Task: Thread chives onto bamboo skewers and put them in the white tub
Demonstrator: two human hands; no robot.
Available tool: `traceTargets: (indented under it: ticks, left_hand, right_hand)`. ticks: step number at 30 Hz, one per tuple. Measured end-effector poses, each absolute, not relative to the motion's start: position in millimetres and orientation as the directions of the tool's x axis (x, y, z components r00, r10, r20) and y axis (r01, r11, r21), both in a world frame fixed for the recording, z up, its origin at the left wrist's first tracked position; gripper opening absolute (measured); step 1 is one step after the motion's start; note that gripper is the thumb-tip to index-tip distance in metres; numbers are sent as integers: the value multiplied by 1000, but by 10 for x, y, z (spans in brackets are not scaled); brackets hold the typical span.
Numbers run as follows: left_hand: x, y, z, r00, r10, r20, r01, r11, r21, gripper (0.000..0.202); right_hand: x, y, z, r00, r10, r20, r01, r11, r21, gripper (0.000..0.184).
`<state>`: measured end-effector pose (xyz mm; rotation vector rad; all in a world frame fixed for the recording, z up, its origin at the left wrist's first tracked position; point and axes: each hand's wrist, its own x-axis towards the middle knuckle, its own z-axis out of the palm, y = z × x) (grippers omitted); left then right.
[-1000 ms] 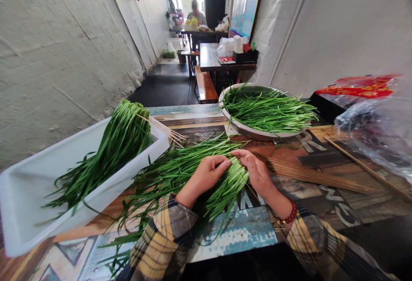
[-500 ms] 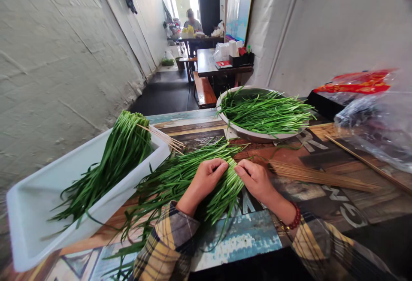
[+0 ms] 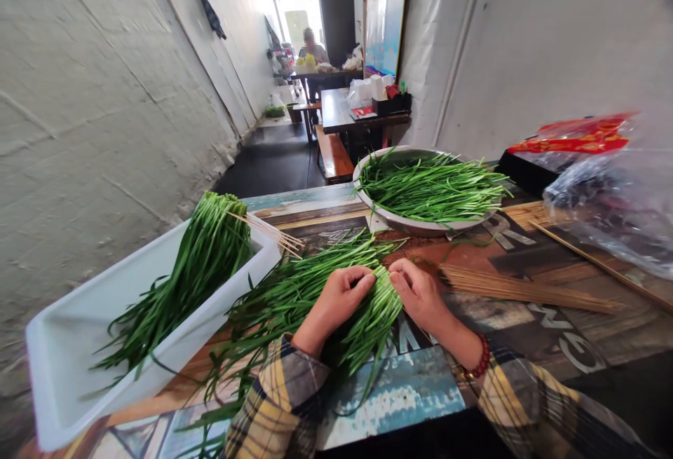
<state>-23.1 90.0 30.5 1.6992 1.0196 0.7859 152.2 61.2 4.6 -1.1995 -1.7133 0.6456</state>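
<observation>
My left hand [image 3: 336, 301] is closed, thumb and fingers pinching the left side of a small bunch of garlic chives [image 3: 381, 305] near its pale cut ends. From the other side, my right hand [image 3: 420, 296] pinches the same ends, its thumb against its fingertips. Whether a skewer runs through the bunch is hidden by the fingers. Under and left of my hands spreads a pile of loose chives [image 3: 289, 287]. Thin bamboo skewers [image 3: 531, 289] lie right of my right hand. Chives threaded on skewers [image 3: 213, 242] hang over into a white tray [image 3: 55, 382] on the left.
Behind my hands stands a wide bowl [image 3: 402, 223] heaped with chives. At right lie clear plastic bags [image 3: 620, 200], a red packet [image 3: 578, 135] and a long stick [image 3: 599, 266]. Farther off are a dark table [image 3: 336, 108], a bench [image 3: 334, 154] and a seated person [image 3: 311, 49].
The camera view has tilted up slightly, so everything sits a little lower. Both hands keep their pinch on the chives, with only small finger shifts.
</observation>
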Motion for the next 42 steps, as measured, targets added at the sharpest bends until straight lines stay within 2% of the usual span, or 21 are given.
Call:
traceTargets:
  ticks: [4, 8, 14, 21, 28, 37, 42]
  left_hand:
    - [-232, 894, 312, 466, 883, 55, 294, -213, 932, 32]
    - [-228, 897, 297, 488, 870, 66, 305, -241, 921, 34]
    - [-218, 891, 307, 477, 877, 60, 313, -234, 921, 41]
    - [-204, 886, 295, 470, 881, 57, 321, -230, 919, 39]
    - [-200, 874, 292, 463, 886, 16, 334, -192, 923, 37]
    - [-187, 887, 305, 352, 934, 61, 257, -159, 953, 23]
    - [-193, 892, 311, 315, 948, 49, 225, -124, 966, 23]
  right_hand:
    - [1504, 595, 72, -171, 892, 419, 418, 451, -789, 28]
    - [1477, 615, 40, -202, 872, 445, 408, 488, -772, 21]
    - [1449, 639, 7, -139, 903, 407, 410, 426, -806, 17]
    - [1483, 682, 85, -152, 940, 305, 375, 341, -862, 23]
    - [1483, 702, 112, -108, 934, 342, 451, 352, -820, 24]
    - [1501, 694, 101, -110, 941, 320, 435, 335, -836, 25]
    - [1501, 690, 88, -109, 951, 291, 434, 308, -846, 17]
